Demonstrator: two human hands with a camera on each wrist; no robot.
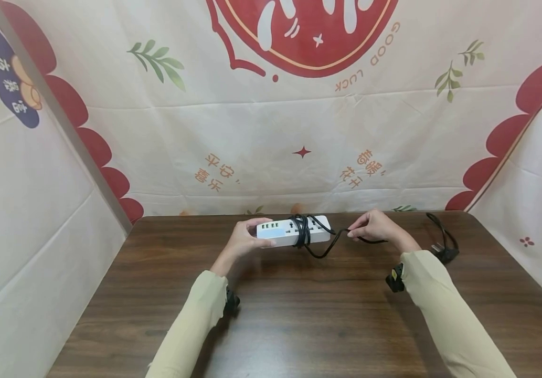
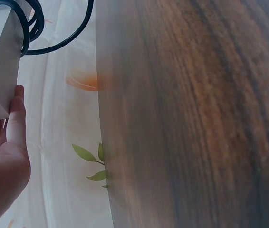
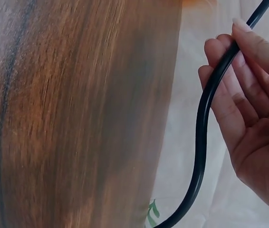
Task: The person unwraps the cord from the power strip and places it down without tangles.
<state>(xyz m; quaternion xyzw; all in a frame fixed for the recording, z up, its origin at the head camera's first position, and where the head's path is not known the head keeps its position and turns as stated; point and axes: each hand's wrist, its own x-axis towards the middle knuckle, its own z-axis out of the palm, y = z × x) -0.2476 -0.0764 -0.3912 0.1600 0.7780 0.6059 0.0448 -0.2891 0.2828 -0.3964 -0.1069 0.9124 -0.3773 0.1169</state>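
My left hand (image 1: 244, 239) grips the left end of a white power strip (image 1: 275, 231), thumb on the near side and fingers round the far side. Several turns of black cord (image 1: 303, 231) are wrapped around the strip's middle, over its sockets. From there the cord sags in a loop and runs to my right hand (image 1: 375, 229), which pinches it between thumb and fingertips. In the right wrist view the black cord (image 3: 202, 123) passes across the fingers and curves downward. The left wrist view shows the strip's end face (image 2: 1, 90) against the palm side of the fingers.
The cord's black plug (image 1: 446, 254) lies at the table's right, partly behind the right sleeve, with a bend of cord above it. A brown wood-grain table (image 1: 308, 315) reaches back to a printed cloth backdrop (image 1: 261, 131). Cloth walls stand on both sides.
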